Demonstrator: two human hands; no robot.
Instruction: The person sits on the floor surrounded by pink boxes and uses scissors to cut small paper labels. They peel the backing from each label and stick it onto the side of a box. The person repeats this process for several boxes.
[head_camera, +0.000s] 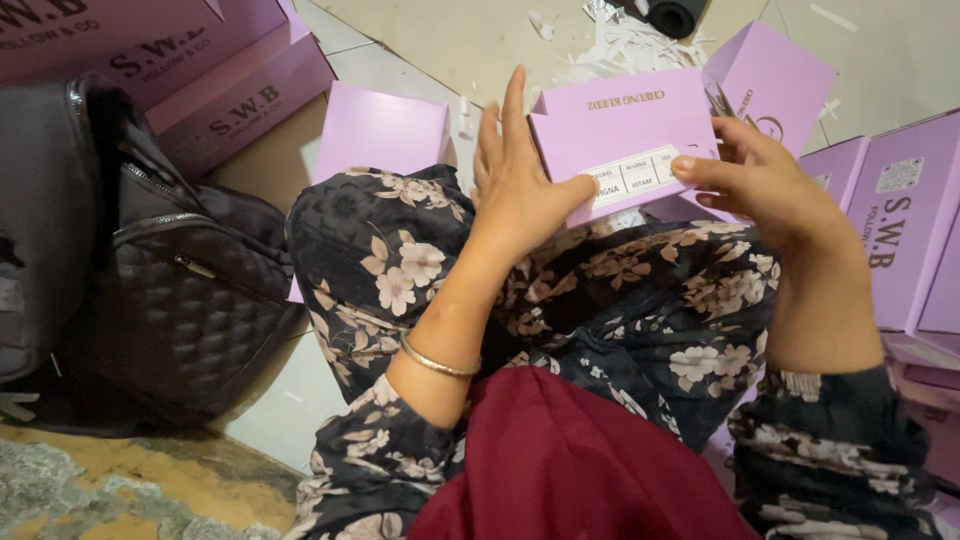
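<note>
Pale tiled floor (470, 40), head view: hemmed by stacked lilac cartons (230, 90) at left and right, a quilted black bag (190, 290) at left, white paper scraps (625, 45) beyond, bare tile only ahead. Left hand (520, 180), gold bangle at the wrist, fingers straight and spread flat against the near face of a smooth lilac cardboard box (625, 130) held above the floral-clad lap. Right hand (760, 180) grips that box's right end, thumb on its white label (635, 172), fingers curled behind.
</note>
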